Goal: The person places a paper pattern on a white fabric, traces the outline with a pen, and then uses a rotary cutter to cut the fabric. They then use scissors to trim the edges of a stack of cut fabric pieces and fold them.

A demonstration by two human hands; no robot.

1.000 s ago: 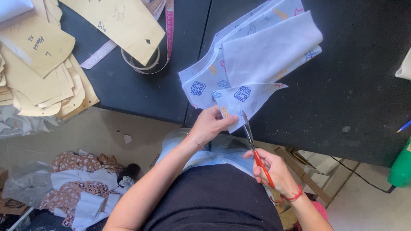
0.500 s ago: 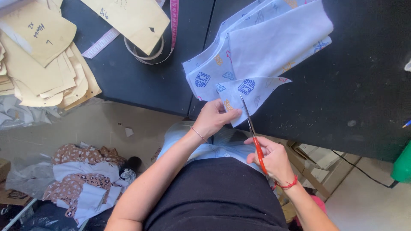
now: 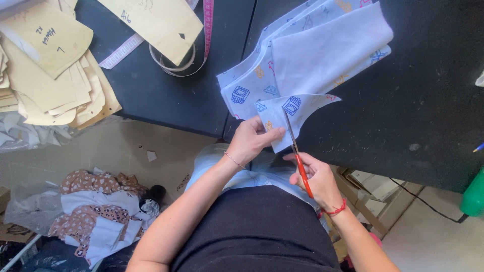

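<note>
Scissors cutting printed fabric at the surface edge

The right hand (image 3: 315,179) grips red-handled scissors (image 3: 297,151), blades in the pale blue printed fabric (image 3: 312,55); the left hand (image 3: 250,139) pinches its lower flap over the black surface (image 3: 413,100). Paper patterns (image 3: 50,65) lie well apart.

No screens or signs show; the only packages are pale cardboard boxes (image 3: 370,184) on the floor under the black counter's (image 3: 428,100) edge, just beside the person's right arm.

Black top, bare forearms; red wristband right, thin bracelet left.
</note>
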